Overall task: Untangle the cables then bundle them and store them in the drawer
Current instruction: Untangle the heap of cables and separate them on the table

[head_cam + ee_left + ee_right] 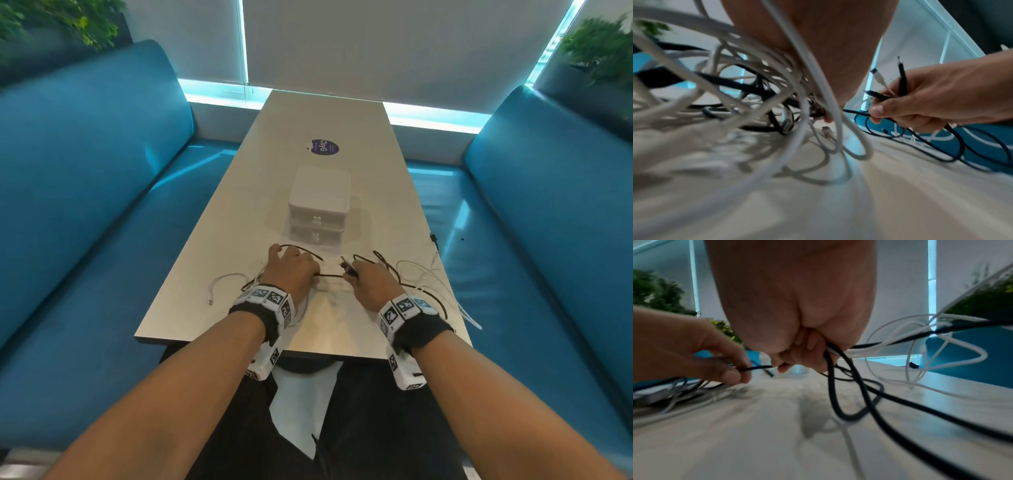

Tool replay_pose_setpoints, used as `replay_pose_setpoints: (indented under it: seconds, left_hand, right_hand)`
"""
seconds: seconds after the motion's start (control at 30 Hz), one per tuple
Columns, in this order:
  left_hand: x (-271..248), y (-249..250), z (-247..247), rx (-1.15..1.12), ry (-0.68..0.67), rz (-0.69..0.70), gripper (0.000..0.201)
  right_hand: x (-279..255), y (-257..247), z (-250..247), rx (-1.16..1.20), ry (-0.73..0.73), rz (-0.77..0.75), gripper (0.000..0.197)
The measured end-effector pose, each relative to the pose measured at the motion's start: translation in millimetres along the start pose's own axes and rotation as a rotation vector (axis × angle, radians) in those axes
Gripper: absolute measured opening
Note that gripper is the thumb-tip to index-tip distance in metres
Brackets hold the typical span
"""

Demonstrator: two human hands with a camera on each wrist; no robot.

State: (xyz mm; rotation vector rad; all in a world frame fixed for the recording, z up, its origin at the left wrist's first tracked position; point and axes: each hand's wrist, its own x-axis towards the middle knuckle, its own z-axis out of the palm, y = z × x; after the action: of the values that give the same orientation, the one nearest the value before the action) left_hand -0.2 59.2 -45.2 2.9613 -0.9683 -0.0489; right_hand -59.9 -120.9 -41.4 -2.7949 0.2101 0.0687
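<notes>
Black and white cables lie tangled on the near end of the table (239, 192). My left hand (294, 270) pinches a black cable (330, 275) that runs straight across to my right hand (363, 279). In the right wrist view the left hand (701, 356) pinches that black cable (756, 368) between thumb and fingers. My right hand (941, 100) grips several cable ends (901, 76), black and white, in a fist. A pile of white cables (731, 91) sits under my left palm. The white two-drawer box (318, 205) stands just beyond the hands, both drawers closed.
Loose white cable (222, 282) trails left of my left wrist; thin white loops (428, 274) and black cable spread toward the table's right edge. A purple round sticker (324, 147) lies farther up the table. Blue benches (85, 205) flank both sides.
</notes>
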Motion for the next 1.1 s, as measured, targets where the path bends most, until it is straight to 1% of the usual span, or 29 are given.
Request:
replay_pose_setpoints:
  seconds: [0.07,0.1,0.13,0.2,0.3,0.4,0.47,0.53,0.63,0.73,0.83,0.93,1.03,1.1]
  left_hand:
    - [-1.1,-9.8,2.2,-0.069,0.045,-0.079,0.026]
    - [-2.4,-14.7,3.7,-0.086,0.062,-0.101,0.027]
    - [-3.1,-18.8,4.8,-0.092,0.081,-0.102,0.028]
    - [-2.9,-20.8,4.9,-0.063,0.081,-0.058,0.028]
    - [0.3,-11.5,5.8,0.037,0.071,-0.017,0.025]
    - [1.3,-5.2,8.6,0.104,0.051,-0.023,0.024]
    - [-0.2,-8.7,9.5,0.143,0.051,-0.044,0.023]
    - [-2.1,-15.9,9.6,0.174,0.032,-0.088,0.023]
    - [-1.9,-22.7,10.4,0.171,0.024,-0.121,0.021]
    - [-0.1,-19.9,10.7,0.136,0.033,-0.085,0.019]
    - [1.1,-14.8,11.4,0.056,0.09,-0.04,0.024]
    - [0.7,-11.2,9.0,-0.028,0.172,-0.031,0.031]
    - [4.6,-6.5,2.3,-0.136,0.229,-0.049,0.037]
    - [9.9,-6.0,-2.8,-0.192,0.22,-0.066,0.041]
  right_hand:
    - [4.4,14.3,-10.3,-0.036,0.031,0.037,0.031]
    - [4.7,23.8,-15.1,-0.053,0.036,0.08,0.031]
    - [4.3,33.2,-19.4,-0.069,0.037,0.133,0.031]
    - [1.0,47.2,-24.0,-0.102,0.025,0.207,0.029]
    - [-4.9,49.2,-20.0,-0.126,0.025,0.207,0.026]
    - [-9.7,46.9,-15.2,-0.144,0.027,0.207,0.02]
    - [-13.6,51.9,-19.8,-0.208,0.014,0.247,0.018]
    - [-18.6,62.3,-26.8,-0.284,-0.011,0.294,0.021]
    - [-23.6,74.2,-33.1,-0.337,-0.026,0.328,0.02]
    - [-22.4,66.5,-31.7,-0.275,-0.044,0.258,0.021]
    - [-23.0,50.7,-27.2,-0.246,-0.032,0.087,0.023]
    - [-20.4,36.9,-21.1,-0.192,-0.056,-0.045,0.017]
    - [-15.2,25.6,-17.7,-0.076,-0.047,-0.091,0.015]
    - [-13.7,18.4,-17.1,0.032,-0.038,-0.087,0.015]
